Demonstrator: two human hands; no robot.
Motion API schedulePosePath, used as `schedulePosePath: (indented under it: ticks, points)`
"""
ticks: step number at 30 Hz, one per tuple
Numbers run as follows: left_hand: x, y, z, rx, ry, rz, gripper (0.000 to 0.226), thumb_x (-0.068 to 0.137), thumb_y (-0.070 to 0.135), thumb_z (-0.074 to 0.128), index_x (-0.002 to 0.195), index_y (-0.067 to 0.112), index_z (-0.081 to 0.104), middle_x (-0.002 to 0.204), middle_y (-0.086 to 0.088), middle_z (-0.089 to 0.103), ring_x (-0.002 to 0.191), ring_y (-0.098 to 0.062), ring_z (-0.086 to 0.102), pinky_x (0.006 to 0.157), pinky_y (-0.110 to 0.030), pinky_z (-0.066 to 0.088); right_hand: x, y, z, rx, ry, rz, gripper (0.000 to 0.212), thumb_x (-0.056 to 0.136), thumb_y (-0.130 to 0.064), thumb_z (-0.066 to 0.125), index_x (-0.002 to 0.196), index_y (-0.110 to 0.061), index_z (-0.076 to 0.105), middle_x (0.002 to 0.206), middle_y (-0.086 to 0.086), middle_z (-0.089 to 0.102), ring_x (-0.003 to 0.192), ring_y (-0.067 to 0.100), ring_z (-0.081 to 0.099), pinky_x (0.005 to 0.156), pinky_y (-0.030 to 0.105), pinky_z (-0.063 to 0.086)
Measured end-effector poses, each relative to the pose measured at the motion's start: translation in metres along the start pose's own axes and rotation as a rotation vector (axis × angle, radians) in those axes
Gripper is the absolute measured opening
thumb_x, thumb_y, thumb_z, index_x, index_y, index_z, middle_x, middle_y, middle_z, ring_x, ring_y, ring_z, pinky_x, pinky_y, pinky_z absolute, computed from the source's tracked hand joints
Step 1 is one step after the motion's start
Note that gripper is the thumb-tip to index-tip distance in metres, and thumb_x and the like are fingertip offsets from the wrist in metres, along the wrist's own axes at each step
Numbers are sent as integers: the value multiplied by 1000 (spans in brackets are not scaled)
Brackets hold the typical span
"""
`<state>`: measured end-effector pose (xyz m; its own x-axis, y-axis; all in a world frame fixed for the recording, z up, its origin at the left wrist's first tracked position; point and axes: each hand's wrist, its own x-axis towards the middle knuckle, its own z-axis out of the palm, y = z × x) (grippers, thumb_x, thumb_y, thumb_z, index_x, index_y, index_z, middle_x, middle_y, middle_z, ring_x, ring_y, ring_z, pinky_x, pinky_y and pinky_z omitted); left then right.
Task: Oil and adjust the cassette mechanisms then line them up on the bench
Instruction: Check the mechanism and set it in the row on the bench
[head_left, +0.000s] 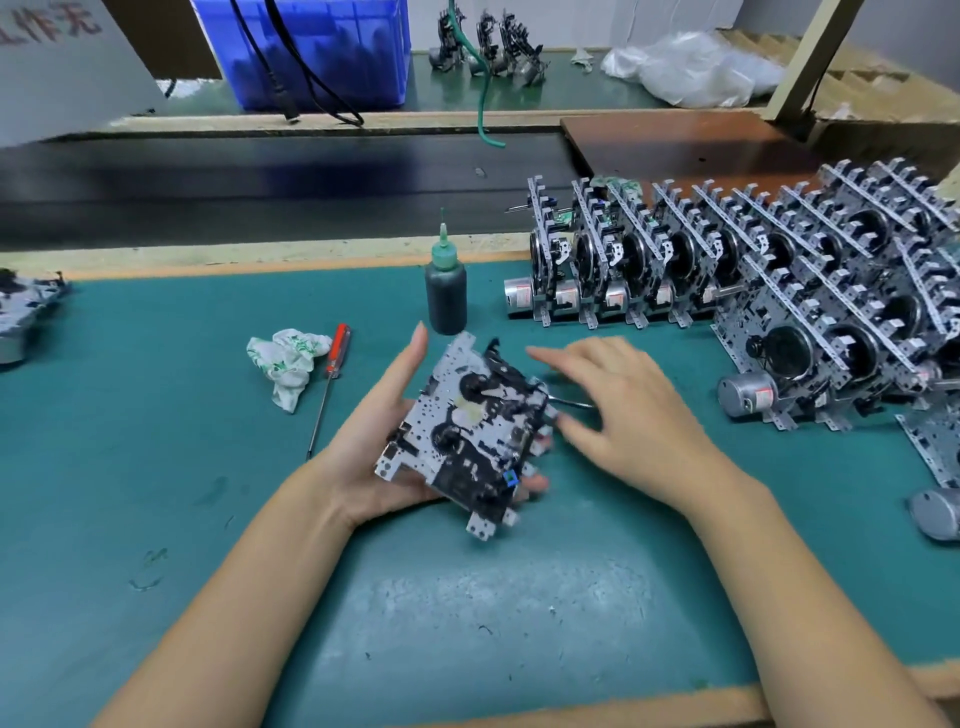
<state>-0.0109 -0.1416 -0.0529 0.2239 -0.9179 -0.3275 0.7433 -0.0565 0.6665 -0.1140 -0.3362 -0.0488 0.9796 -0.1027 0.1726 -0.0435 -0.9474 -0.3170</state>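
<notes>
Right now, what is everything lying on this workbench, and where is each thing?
Cassette mechanism in hand: one, silver and black, centre, above the mat.
Lined-up mechanisms: many, too crowded to count, silver, in rows at right.
Oil bottle: one, dark with green nozzle, upright behind the held mechanism.
Screwdriver: one, red handle, lying left of centre.
Crumpled cloth: one, white with green print, beside the screwdriver.
Mat: one, teal, covering the bench.
Blue crate: one, far bench, top left.
Plastic bag: one, clear-white, far right.
Left hand: holds the mechanism from beneath.
Right hand: fingers relaxed, beside the mechanism.
</notes>
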Motion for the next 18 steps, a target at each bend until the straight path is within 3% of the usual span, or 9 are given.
schedulePosePath:
  ticks: [3,8,11,13,14,16,18]
  points:
    - [-4,2,2,87,103,-65,81,65,78,53,113,15,71,124,-17,63,114,-36,60,99,-50,47,-1,-4,0,-3,-56,-155,49,79,-29,64,126,-15,58,118,-1,57,116,19,44,102,28,23]
    - [-9,8,-5,124,236,-112,94,64,84,41,99,3,75,109,-18,70,98,-30,68,81,-42,58,-7,1,-10,-39,-87,-165,43,70,-43,73,104,-18,69,109,-9,61,112,14,46,101,24,20]
    - [-14,12,-1,50,218,-40,94,68,81,36,99,1,75,110,-19,69,99,-30,69,74,-39,58,-14,4,-20,-62,-152,-126,64,60,-75,57,95,-23,68,105,-15,58,109,7,42,99,22,20]
    - [-16,16,4,132,334,33,87,70,76,37,98,3,76,108,-19,70,97,-28,70,73,-36,59,-19,4,-21,-100,-175,-106,77,57,-86,39,93,-24,66,103,-15,58,106,9,44,98,22,22]
    - [-17,16,6,291,451,96,85,69,76,39,96,4,76,101,-19,72,91,-28,71,71,-33,59,-22,3,-21,-124,-168,-100,79,59,-86,33,93,-22,66,102,-13,58,104,12,47,98,24,23]
    - [-24,17,11,919,813,227,84,67,84,36,82,11,74,75,-13,73,74,-31,69,63,-33,54,-28,3,-16,-168,-110,-110,76,68,-82,32,92,-18,64,97,-8,60,97,16,53,97,28,30]
    - [-37,14,23,1550,1065,268,91,64,95,15,62,18,63,55,-3,62,61,-27,58,53,-31,39,-32,3,-9,-209,-37,-140,70,74,-76,36,87,-14,64,90,-4,60,88,19,57,91,33,40]
